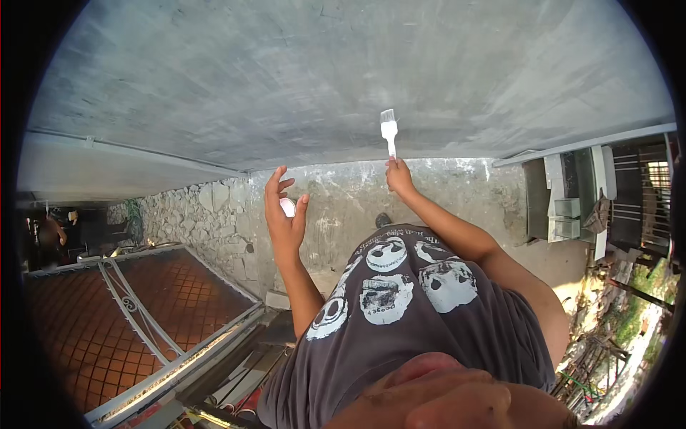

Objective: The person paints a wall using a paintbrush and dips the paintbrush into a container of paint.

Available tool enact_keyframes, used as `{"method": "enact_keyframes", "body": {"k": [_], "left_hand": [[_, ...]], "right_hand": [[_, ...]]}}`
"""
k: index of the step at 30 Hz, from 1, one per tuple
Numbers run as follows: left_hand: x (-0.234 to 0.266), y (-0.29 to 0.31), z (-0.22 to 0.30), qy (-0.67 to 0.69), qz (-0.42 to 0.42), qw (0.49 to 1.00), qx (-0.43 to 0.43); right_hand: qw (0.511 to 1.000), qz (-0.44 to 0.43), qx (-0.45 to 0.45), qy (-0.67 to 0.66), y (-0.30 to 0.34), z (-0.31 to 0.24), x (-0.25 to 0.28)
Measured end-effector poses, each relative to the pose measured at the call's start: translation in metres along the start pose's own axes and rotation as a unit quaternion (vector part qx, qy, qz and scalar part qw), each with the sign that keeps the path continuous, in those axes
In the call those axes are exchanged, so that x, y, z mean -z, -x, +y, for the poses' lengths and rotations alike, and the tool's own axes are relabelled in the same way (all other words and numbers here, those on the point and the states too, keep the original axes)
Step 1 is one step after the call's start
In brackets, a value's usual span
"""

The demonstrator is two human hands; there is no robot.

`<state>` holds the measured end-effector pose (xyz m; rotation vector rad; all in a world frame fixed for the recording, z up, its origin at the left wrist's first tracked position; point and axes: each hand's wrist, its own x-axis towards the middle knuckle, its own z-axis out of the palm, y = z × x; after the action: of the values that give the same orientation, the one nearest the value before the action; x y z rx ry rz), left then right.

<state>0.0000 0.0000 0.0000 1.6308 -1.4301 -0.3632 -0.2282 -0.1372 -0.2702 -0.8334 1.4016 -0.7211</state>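
One white brush [389, 130], gripped by its handle in the right hand [399, 176]; bristles point toward the gray wall [321, 79] beyond, contact unclear. Left hand [285, 227], well apart, fingers bent, holds one small pale object [288, 206] between thumb and fingers; kind unclear.

brush handle [389, 131]: smooth plastic | shirt [421, 347]: matt cloth | wall [211, 214]: rough stone
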Motion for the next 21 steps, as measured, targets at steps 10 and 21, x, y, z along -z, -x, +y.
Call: {"method": "enact_keyframes", "body": {"k": [10, 21], "left_hand": [[-0.013, -0.023, 0.014, 0.017, -0.028, 0.998, -0.048], [-0.009, -0.012, 0.006, 0.02, -0.027, 0.999, -0.032]], "right_hand": [[0.921, -0.19, 0.287, -0.182, 0.17, -0.23, -0.013], [0.961, -0.063, -0.144, -0.229, 0.038, -0.044, -0.004]]}}
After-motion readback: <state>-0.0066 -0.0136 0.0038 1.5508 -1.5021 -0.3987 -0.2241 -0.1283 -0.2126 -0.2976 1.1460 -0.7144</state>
